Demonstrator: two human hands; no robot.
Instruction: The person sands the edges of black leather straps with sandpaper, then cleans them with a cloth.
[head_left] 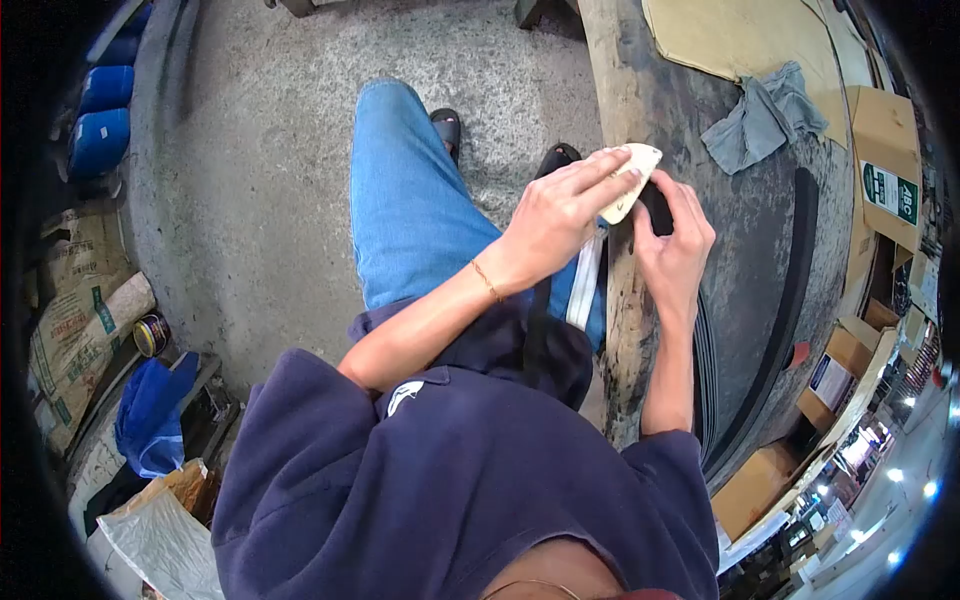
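Note:
A pale, cream-coloured flat piece (645, 160) is under the fingers of my left hand (565, 212), at the edge of the wooden bench (625, 330). My left fingers lie together over it, with its rounded end showing beyond them. Just to the right, my right hand (672, 235) has its thumb and index finger curved around a dark strip (657, 208), close to the pale piece. A white strip (586, 280) hangs below my left hand, over the jeans. Where the dark strip ends is hidden by my hands.
Long black strips (790, 290) lie along the bench on the right. A grey cloth (762, 118) and a tan sheet (740, 35) are at the back. Cardboard boxes (885, 150) stand beyond. On the far left are blue containers (100, 140) and a blue bag (152, 415).

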